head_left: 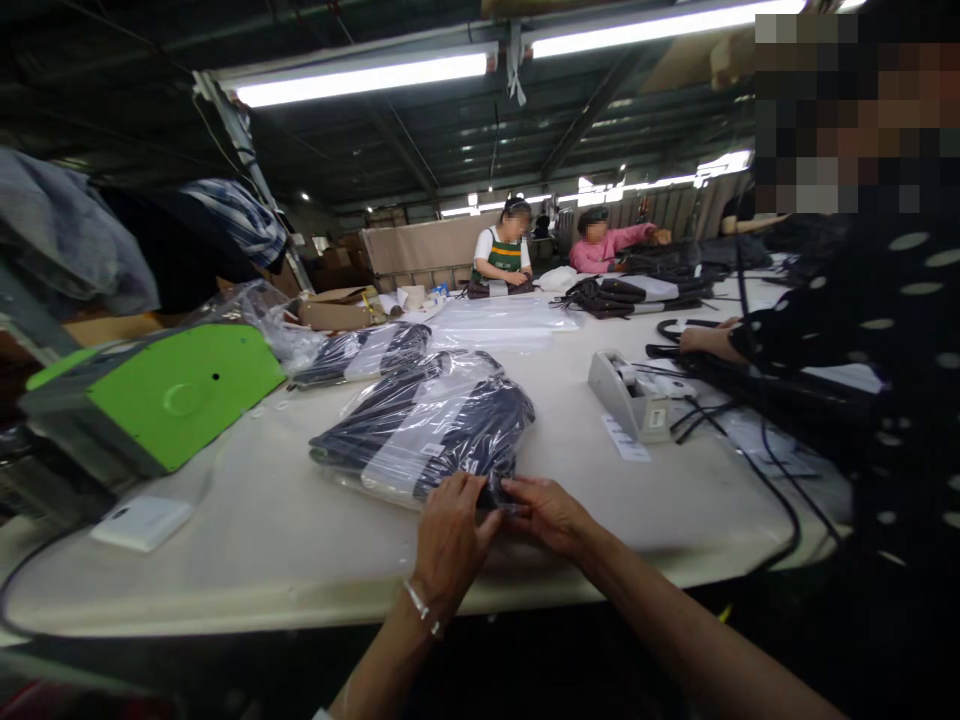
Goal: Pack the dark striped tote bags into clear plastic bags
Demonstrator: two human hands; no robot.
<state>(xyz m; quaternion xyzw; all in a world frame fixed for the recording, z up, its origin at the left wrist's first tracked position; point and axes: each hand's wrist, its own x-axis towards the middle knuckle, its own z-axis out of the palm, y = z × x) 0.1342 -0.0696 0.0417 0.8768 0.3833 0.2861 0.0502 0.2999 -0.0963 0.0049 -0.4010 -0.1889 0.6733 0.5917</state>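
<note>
A dark folded garment in a clear plastic bag (435, 425) lies on the white table (300, 540) in front of me. My left hand (450, 535) rests on the bag's near end, fingers curled onto the plastic. My right hand (547, 510) meets it from the right, fingers pinching the same edge of the bag. Both hands touch at the bag's near corner.
A second bagged garment (367, 352) and clear bags (502, 320) lie farther back. A green-topped machine (161, 395) stands left, a white box (142, 522) near it. A tape dispenser (630, 395) sits right, beside a person in a dotted sleeve (862, 330). Two people work at the far end.
</note>
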